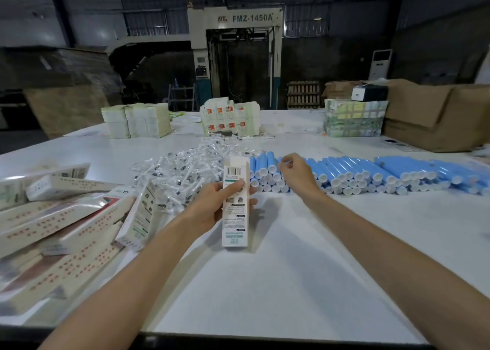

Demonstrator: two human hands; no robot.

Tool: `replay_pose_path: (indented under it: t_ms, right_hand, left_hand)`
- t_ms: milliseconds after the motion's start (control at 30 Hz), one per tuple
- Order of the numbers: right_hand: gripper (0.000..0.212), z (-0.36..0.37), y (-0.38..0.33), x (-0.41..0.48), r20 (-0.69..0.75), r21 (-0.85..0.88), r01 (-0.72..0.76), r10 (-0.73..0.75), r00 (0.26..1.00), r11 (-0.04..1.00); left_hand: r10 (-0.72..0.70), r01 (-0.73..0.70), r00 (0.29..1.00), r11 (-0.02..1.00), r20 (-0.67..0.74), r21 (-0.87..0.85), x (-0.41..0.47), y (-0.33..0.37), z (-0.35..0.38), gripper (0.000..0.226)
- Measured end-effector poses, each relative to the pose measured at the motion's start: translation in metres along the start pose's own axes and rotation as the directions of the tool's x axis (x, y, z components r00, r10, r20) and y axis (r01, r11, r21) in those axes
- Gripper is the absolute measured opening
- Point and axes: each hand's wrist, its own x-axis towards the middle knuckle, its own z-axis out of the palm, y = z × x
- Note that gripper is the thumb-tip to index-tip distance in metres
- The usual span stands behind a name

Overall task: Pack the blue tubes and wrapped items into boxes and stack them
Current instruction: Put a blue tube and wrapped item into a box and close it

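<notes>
My left hand (pixel 217 206) grips a narrow white printed box (pixel 235 217) upright above the table, its top flap open. Just right of it, my right hand (pixel 293 173) reaches over the left end of a long row of blue tubes (pixel 371 176) with white caps; its fingers are curled at the tubes, and whether they hold one I cannot tell. A heap of clear-wrapped items (pixel 185 172) lies behind and left of the box. Filled boxes (pixel 66 225) lie piled at the left.
The white table (pixel 291 270) stretches in front of me. At its far side stand bundles of flat cartons (pixel 138 123), (pixel 230 117), (pixel 354 120). A large brown cardboard box (pixel 434 116) sits at the far right. A big machine (pixel 236 55) stands beyond.
</notes>
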Motion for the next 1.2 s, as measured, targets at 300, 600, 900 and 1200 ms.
replay_pose_path:
  t_ms: [300,600,900,1200]
  right_hand:
    - [0.041,0.025,-0.017,0.079,0.098,-0.518,0.021,0.035,0.995,0.855]
    - [0.022,0.038,-0.019,0.089,0.092,-0.598,-0.012,0.083,0.992,0.801]
    - [0.034,0.016,-0.013,0.079,-0.05,-0.338,-0.157,0.149,0.988,0.928]
    - [0.025,-0.023,-0.048,0.023,0.037,0.761,-0.024,-0.006,0.999,0.648]
  left_hand:
    - [0.117,-0.11,0.983,0.992,-0.139,0.054,0.001,-0.006,-0.005,0.037]
    - [0.151,-0.153,0.982,0.988,-0.112,-0.01,0.006,-0.011,-0.007,0.041]
    - [0.087,-0.09,0.996,0.977,-0.023,-0.191,0.0,-0.006,-0.002,0.043]
    - [0.208,-0.211,0.971,0.977,0.116,0.022,-0.007,-0.011,0.005,0.045]
